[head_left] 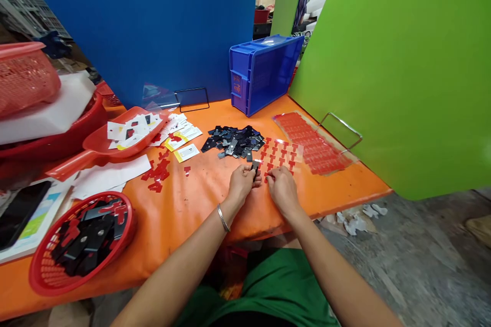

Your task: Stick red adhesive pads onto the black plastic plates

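Observation:
My left hand (242,182) is closed around a small flat black piece (255,165), held upright between thumb and fingers. Just to its right, my right hand (283,187) pinches at a red T-shaped sticker (267,176) at the near left edge of a clear sheet. Rows of the same red stickers (283,153) lie on that sheet, partly hidden by the right hand. Behind the left hand is a heap of black flat pieces (233,141). Loose red T-shaped pieces (158,171) lie further left on the orange table (199,214).
A red basket (130,225) of black and red pieces stands front left, beside a black phone (23,212). Behind it lies a red scoop (92,140) with white cards. A blue crate (241,82) rests at the back; red sheets (314,143) lie right, near a green panel (402,71).

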Available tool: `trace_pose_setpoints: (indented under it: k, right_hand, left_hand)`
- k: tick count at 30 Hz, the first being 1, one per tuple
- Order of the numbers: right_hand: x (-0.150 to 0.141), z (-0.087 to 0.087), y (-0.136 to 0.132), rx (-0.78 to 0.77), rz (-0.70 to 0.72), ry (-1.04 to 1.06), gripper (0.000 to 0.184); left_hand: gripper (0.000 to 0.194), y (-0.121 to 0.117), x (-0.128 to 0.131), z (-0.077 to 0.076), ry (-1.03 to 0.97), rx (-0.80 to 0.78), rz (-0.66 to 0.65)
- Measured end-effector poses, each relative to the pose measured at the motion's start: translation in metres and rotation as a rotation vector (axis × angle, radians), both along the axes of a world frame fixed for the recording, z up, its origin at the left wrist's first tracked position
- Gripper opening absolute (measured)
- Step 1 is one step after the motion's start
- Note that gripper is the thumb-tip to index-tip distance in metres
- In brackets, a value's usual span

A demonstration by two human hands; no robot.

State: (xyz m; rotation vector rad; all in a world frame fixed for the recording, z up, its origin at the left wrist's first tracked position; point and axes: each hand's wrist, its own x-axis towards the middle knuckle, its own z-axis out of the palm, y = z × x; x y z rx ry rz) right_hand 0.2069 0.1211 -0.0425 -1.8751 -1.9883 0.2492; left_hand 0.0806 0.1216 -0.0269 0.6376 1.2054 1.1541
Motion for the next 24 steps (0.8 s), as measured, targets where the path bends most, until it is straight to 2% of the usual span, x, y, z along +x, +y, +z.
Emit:
trace_pose_setpoints:
  k: [7,12,18,21,24]
  right_hand:
    - [-0.005,0.003,-0.004,0.015,-0.052,0.058,0.011]
    - [0.000,-0.001,-0.008,0.079,-0.027,0.320,0.013]
    - [0.013,-0.002,-0.005,0.079,-0.097,0.648,0.011]
    - [0.013,-0.001,-0.008,0.085,-0.067,0.780,0.019]
    - [0.006,0.003,-0.018,0.083,-0.037,0.882,0.024]
  left_hand:
    - [0.003,0.007,0.003,-0.015,0.031,0.025,0.015]
    - [0.003,0.006,0.004,-0.014,0.043,0.008,0.039]
    - [0.003,0.003,0.004,0.000,0.012,-0.035,0.056]
    - [0.004,-0.014,-0.003,0.012,-0.023,-0.055,0.033]
    - [0.007,-0.041,-0.013,0.020,-0.091,-0.077,0.012]
